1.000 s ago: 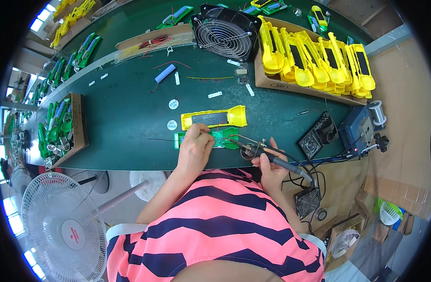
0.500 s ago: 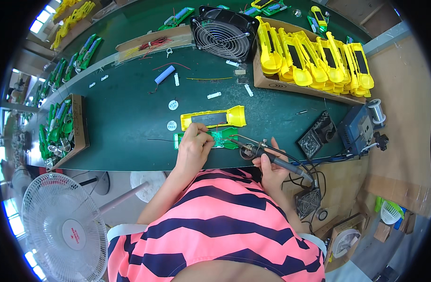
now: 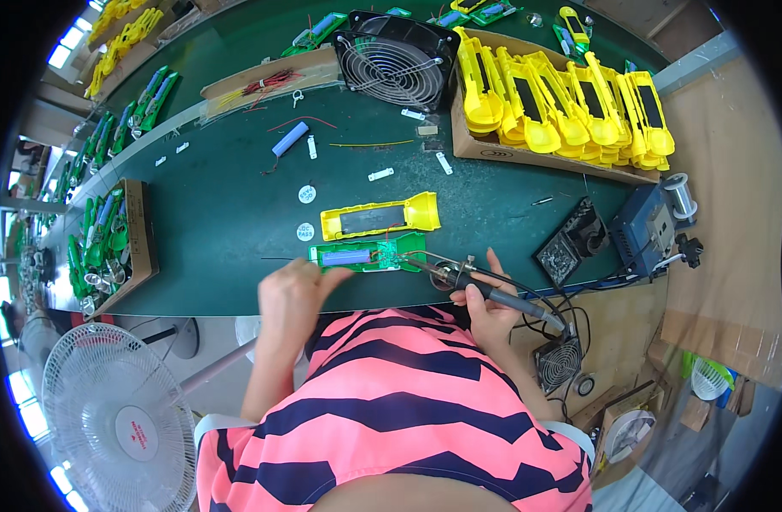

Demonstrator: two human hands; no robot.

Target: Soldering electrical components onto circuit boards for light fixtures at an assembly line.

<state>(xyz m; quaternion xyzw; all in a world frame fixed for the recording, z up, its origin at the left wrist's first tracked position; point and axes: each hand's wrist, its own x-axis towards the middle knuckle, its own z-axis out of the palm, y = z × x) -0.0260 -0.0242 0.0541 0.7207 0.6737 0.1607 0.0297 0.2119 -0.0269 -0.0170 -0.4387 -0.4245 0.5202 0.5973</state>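
Observation:
A green housing lies near the table's front edge, with a blue battery cell and a small green circuit board in it. My left hand is at the housing's left end, fingers bent and thumb along the near edge, seemingly gripping it; the fingertips are partly hidden. My right hand is closed round a soldering iron with a thin metal tube along it. Its tip is by the right part of the board. Just behind lies a yellow housing with a dark panel, and a red wire runs between the two housings.
A box of yellow housings stands back right, beside a black fan. At left is a box of green assemblies. A blue soldering station and solder spool stand right. A loose battery cell lies mid-table.
My left hand has moved left and nearer, off the circuit board to the housing's left end, uncovering the battery cell. The right hand still holds the soldering iron at the board.

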